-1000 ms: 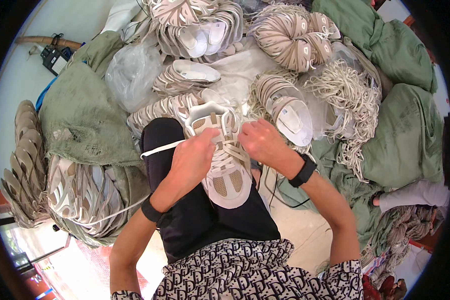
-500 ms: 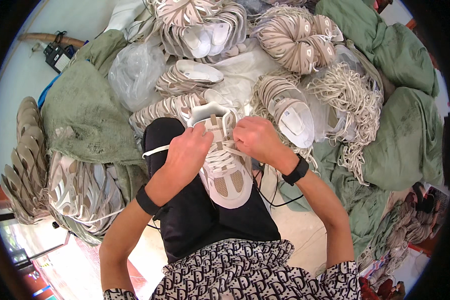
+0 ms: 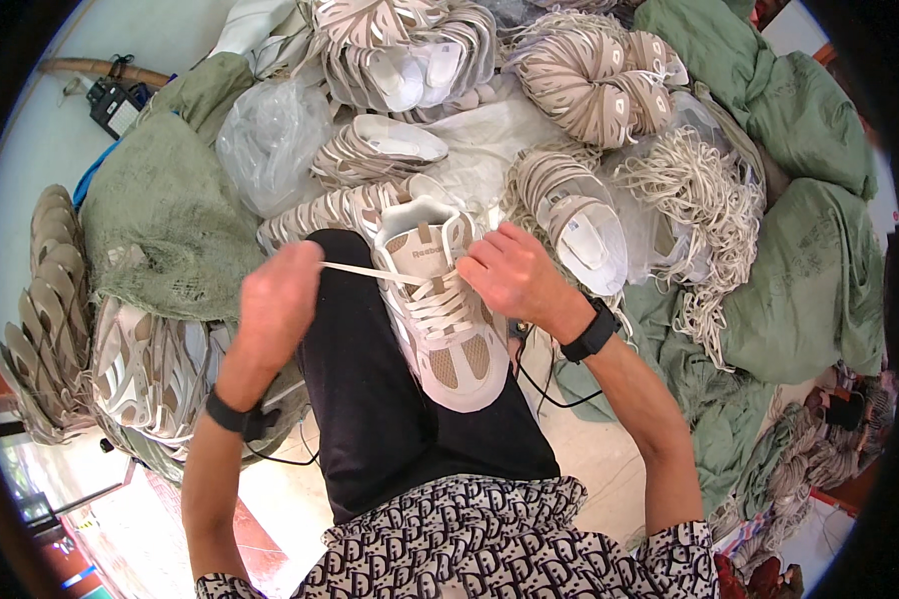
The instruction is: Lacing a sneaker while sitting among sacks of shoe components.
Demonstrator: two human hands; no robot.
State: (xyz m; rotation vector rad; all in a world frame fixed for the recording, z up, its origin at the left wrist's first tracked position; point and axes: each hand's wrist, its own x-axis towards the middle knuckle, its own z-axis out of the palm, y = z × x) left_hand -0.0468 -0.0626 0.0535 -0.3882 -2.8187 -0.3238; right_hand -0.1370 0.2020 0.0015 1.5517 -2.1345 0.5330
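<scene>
A beige and white sneaker rests on my black-trousered lap, toe toward me. White shoelace criss-crosses the lower part of its tongue. My left hand is closed on one end of the lace, which runs taut across the gap to the shoe's upper eyelets. Close against the shoe's right side, my right hand is closed too, with its fingertips at the collar. What those fingers grip is hidden, though the lace passes toward them. Both wrists carry black bands.
Stacked shoe uppers lie beyond my knees, beside a heap of loose laces. Green cloth sacks stand at the right, another sack at the left. A clear plastic bag sits behind it. More uppers are bundled at my left.
My left hand has pulled away from the shoe to the left, drawing the lace taut. My right hand has shifted only slightly and stays by the collar.
</scene>
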